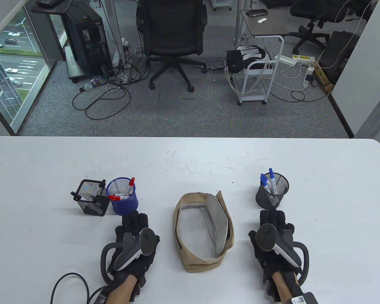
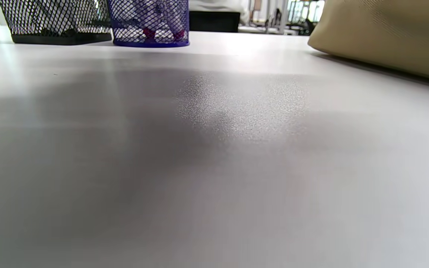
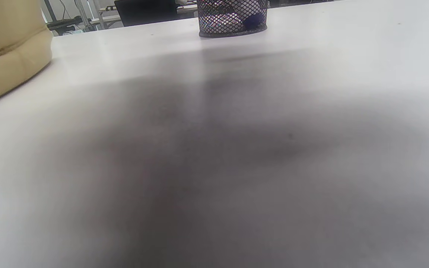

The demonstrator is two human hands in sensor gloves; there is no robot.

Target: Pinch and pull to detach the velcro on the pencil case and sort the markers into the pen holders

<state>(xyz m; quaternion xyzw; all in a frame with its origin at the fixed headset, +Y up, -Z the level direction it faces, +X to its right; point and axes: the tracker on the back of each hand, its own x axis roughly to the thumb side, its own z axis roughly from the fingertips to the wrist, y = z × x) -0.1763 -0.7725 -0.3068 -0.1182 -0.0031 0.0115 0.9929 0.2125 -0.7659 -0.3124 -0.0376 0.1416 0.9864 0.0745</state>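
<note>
Pencil case (image 1: 203,232) lies open at table (image 1: 190,158) centre-front, grey lining showing, no markers visible inside. Red markers (image 1: 130,186) in blue holder (image 1: 124,200), black ones in square holder (image 1: 91,201) (touching it); blue markers (image 1: 270,180) in round holder (image 1: 271,195). Left hand (image 1: 134,242) and right hand (image 1: 275,239) rest flat, fingers released, flanking the case.

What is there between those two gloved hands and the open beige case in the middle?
Nothing visible: only bare table separates the left hand and the right hand from the pencil case, which lies open between them.
</note>
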